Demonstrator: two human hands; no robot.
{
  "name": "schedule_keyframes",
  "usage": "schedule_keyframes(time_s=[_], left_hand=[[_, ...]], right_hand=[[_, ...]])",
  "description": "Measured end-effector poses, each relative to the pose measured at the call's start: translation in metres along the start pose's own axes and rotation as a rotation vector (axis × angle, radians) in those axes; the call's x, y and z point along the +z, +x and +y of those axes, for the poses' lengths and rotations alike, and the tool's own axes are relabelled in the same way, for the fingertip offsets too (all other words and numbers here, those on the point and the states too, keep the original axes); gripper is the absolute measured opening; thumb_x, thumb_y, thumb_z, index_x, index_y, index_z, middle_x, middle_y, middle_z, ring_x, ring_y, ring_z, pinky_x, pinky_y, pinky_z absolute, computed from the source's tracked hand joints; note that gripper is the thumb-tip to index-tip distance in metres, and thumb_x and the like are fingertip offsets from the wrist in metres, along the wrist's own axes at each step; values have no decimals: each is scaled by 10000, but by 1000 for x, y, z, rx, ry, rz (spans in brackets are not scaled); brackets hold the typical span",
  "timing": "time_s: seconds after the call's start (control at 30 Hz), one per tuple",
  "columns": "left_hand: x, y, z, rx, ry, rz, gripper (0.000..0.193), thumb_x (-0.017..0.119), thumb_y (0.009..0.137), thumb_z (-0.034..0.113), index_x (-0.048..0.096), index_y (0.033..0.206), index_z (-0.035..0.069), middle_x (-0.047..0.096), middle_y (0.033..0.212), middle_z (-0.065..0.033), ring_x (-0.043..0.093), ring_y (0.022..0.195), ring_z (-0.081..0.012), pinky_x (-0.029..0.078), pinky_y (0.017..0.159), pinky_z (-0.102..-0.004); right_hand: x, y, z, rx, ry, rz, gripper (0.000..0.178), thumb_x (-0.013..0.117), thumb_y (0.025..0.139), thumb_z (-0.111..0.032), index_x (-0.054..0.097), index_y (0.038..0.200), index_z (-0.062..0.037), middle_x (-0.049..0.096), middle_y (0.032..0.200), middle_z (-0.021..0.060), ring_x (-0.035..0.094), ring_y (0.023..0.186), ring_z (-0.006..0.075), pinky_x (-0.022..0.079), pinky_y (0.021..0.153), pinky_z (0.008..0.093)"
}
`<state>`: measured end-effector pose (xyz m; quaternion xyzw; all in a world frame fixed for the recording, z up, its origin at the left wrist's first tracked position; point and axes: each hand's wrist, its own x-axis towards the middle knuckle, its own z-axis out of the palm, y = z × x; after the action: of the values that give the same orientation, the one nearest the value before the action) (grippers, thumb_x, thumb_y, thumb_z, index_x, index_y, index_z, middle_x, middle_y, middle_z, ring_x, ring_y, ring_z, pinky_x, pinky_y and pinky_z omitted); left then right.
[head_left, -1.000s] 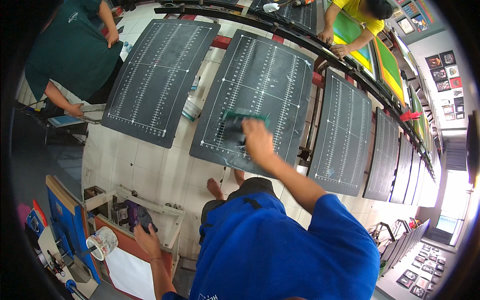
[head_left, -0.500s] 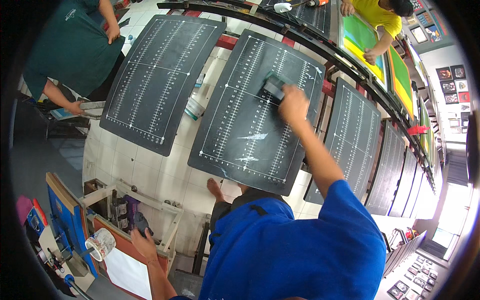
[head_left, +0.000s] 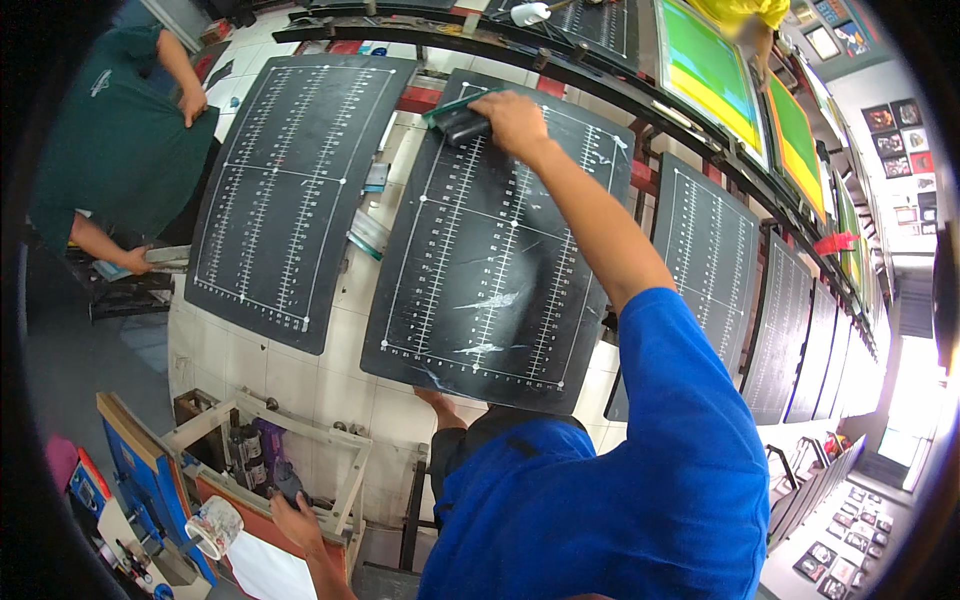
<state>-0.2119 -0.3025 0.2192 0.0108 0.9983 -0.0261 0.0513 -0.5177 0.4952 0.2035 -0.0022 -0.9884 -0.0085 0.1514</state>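
My right hand [head_left: 512, 125] grips a dark squeegee with a green blade [head_left: 462, 127] at the far left corner of the middle black printing board [head_left: 470, 260]. White ruler lines cover this board, and two pale glossy streaks lie on its near half. Low on the left, my left hand [head_left: 300, 524] is closed on a dark grey object [head_left: 287, 482], too small to name, beside a pale metal cart frame [head_left: 345, 495]. Its fingers are partly hidden. A paint-smeared white bucket [head_left: 215, 527] stands close to that hand.
Another ruled black board [head_left: 280, 190] lies left, with two squeegees [head_left: 368, 235] between the boards. More boards [head_left: 705, 270] run off right. Dark rails and green-yellow screens [head_left: 705, 75] line the far side. A person in dark green [head_left: 120, 150] stands left; one in yellow is beyond.
My right hand has moved the squeegee from the board's middle to its far left corner. My left hand and the dark grey object have shifted slightly nearer. The view has moved a little.
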Motion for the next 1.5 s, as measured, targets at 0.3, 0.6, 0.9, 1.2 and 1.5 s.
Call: schedule_keyframes(time_s=[0.3, 0.6, 0.9, 1.2, 1.5], left_hand=[[-5, 3, 1, 39, -34, -44, 398, 615, 997, 256, 558, 1209, -75, 560, 1088, -269, 541, 1033, -474, 428, 879, -541], [3, 2, -14, 64, -24, -32, 435, 644, 986, 270, 580, 1214, -96, 584, 1138, -273, 554, 1093, -475, 441, 938, -539], [7, -7, -16, 60, -234, 126, 449, 660, 986, 263, 576, 1229, -105, 591, 1188, -274, 554, 1140, -472, 440, 972, -527], [-2, -1, -14, 31, -368, 153, 430, 666, 976, 219, 569, 1230, -114, 592, 1195, -269, 566, 1134, -467, 442, 980, -517], [-11, -2, -5, 5, -243, 102, 403, 664, 972, 194, 563, 1221, -107, 584, 1169, -262, 566, 1105, -463, 441, 962, -509]], right_hand=[[-46, -139, 158, 349, -70, -116, 584, 700, 770, -45, 673, 1328, -213, 684, 1292, 72, 650, 1169, 321, 550, 975, 436], [-109, -272, -30, 487, -93, -169, 621, 755, 699, -1, 665, 1290, -170, 669, 1160, 35, 648, 1079, 274, 578, 912, 392], [-191, -406, -275, 593, 111, -347, 638, 700, 710, 7, 648, 1334, -114, 653, 1243, 34, 606, 1182, 277, 570, 939, 398], [-110, -224, -66, 659, -47, -201, 421, 715, 810, -158, 725, 1228, -201, 712, 1208, 103, 696, 1104, 325, 576, 920, 450], [-78, -211, -123, 462, -115, -128, 293, 648, 855, -105, 689, 1144, -131, 666, 1084, 88, 682, 1001, 305, 576, 771, 473]])
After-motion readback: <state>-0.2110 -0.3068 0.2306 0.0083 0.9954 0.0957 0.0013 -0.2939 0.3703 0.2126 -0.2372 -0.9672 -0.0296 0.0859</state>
